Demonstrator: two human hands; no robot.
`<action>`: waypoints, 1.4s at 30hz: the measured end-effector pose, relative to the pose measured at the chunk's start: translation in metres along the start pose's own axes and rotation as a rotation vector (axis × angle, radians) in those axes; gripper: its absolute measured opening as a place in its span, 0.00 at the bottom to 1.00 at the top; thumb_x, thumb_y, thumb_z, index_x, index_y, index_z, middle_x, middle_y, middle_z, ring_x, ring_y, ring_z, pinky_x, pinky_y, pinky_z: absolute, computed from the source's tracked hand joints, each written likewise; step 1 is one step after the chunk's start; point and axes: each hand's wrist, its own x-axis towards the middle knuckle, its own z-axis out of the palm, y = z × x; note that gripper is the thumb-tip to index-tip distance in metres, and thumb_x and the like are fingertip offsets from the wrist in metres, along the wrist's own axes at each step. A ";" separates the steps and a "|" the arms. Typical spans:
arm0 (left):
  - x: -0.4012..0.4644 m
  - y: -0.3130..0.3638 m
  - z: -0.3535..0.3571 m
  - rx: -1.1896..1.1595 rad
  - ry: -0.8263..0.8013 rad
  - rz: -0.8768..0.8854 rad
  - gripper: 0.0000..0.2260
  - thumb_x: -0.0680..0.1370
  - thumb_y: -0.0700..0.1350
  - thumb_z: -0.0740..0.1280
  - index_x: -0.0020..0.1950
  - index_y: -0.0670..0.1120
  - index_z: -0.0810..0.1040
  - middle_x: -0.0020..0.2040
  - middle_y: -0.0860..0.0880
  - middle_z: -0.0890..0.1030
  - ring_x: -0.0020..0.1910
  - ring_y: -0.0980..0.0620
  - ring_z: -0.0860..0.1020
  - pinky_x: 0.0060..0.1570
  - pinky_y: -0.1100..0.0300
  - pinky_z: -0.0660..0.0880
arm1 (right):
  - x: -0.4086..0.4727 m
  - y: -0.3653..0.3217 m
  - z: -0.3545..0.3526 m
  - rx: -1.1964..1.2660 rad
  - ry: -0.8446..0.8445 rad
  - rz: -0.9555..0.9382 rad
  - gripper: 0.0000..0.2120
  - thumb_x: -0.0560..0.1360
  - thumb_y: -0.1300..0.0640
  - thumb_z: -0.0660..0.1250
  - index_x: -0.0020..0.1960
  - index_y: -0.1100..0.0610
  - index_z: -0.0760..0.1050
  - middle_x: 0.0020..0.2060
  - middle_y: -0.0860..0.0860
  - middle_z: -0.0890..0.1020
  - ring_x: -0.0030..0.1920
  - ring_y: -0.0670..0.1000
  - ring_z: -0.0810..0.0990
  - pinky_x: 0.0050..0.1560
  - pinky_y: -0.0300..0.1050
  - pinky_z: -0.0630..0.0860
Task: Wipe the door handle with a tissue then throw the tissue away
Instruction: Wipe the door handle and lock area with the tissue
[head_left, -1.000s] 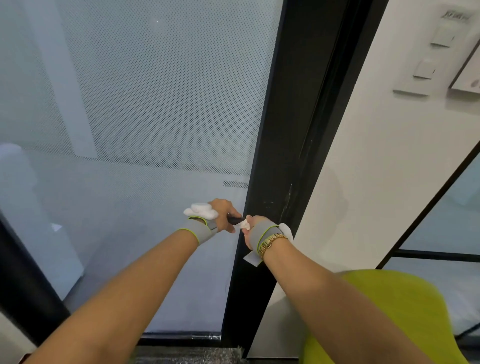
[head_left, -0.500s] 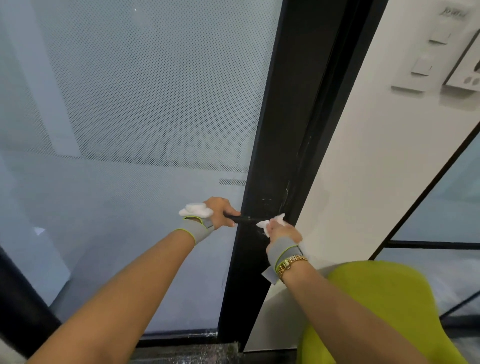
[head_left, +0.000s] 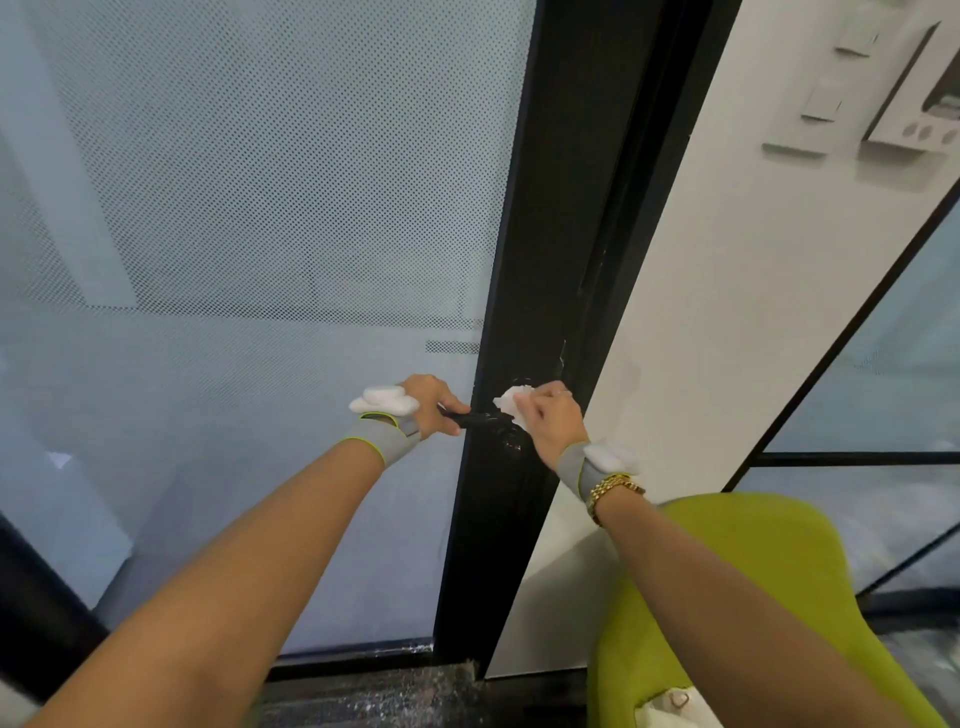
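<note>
A lime-green chair stands at lower right, near a white wall. Wall switches sit at upper right. Frosted dotted glass fills the left.

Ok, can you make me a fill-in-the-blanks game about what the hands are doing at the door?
1. The right hand presses a white ____ against the base of the door handle.
2. The left hand holds the ____ end of the handle.
3. The door frame is coloured ____.
4. The chair at the lower right is ____.

Missing words: tissue; free; black; green
</note>
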 end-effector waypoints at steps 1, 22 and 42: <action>-0.001 0.000 0.000 0.002 0.004 -0.002 0.17 0.71 0.43 0.71 0.60 0.47 0.79 0.56 0.46 0.80 0.54 0.45 0.77 0.51 0.61 0.69 | 0.003 0.004 -0.002 0.033 0.016 0.024 0.15 0.77 0.56 0.61 0.49 0.67 0.80 0.57 0.59 0.73 0.56 0.59 0.73 0.58 0.38 0.65; 0.005 0.013 -0.009 0.101 -0.078 -0.096 0.16 0.70 0.44 0.72 0.58 0.49 0.80 0.57 0.49 0.81 0.55 0.47 0.78 0.54 0.60 0.72 | 0.028 0.023 0.020 -0.030 0.130 0.170 0.10 0.72 0.53 0.66 0.45 0.57 0.83 0.44 0.58 0.84 0.34 0.52 0.76 0.32 0.35 0.70; 0.004 0.018 -0.009 0.078 -0.067 -0.157 0.17 0.71 0.44 0.72 0.59 0.50 0.80 0.57 0.49 0.81 0.55 0.48 0.78 0.52 0.63 0.69 | 0.046 0.025 0.013 0.516 -0.036 0.635 0.15 0.62 0.53 0.76 0.28 0.60 0.73 0.17 0.52 0.79 0.22 0.54 0.81 0.23 0.44 0.79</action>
